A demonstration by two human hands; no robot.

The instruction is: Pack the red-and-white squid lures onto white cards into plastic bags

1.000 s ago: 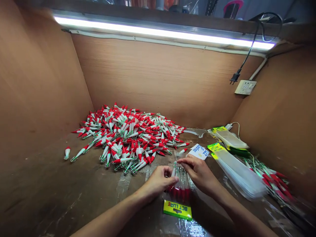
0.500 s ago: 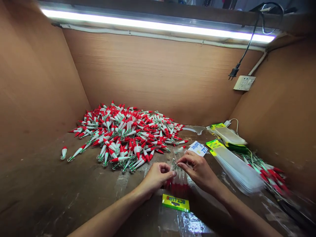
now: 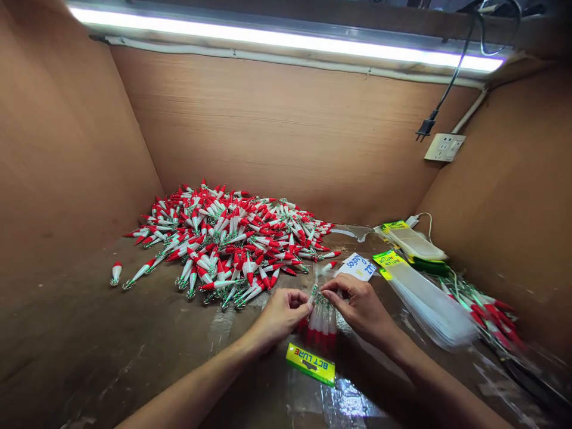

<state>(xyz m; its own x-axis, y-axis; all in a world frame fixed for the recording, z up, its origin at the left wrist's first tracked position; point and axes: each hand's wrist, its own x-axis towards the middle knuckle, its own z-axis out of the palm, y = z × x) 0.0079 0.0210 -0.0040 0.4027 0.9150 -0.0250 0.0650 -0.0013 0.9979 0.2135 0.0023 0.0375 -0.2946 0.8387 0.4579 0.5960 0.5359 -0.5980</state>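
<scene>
A clear plastic bag with a yellow-green "BCT LURE" header (image 3: 310,363) lies between my hands, its header toward me. Several red and white lures (image 3: 322,325) sit side by side in it, red tips toward the header and green-wired hooks at the far end. My left hand (image 3: 288,313) is closed, thumb and fingers pinching the bag's left edge near the hooks. On the other side my right hand (image 3: 353,298) pinches the bag by the hook end, fingertips together. The bag's far end reaches toward a white card (image 3: 356,267) with blue handwriting.
A large heap of red and white lures (image 3: 236,244) covers the back of the table. To the right lie a stack of clear header bags (image 3: 429,304), another bag stack (image 3: 413,241) and more lures (image 3: 491,316). A black plug (image 3: 425,126) hangs near a wall socket (image 3: 444,147).
The bag's header has swung left and slightly up, so the bag lies more tilted. My left fingertips have shifted a little up and left; the right hand stays nearly in place.
</scene>
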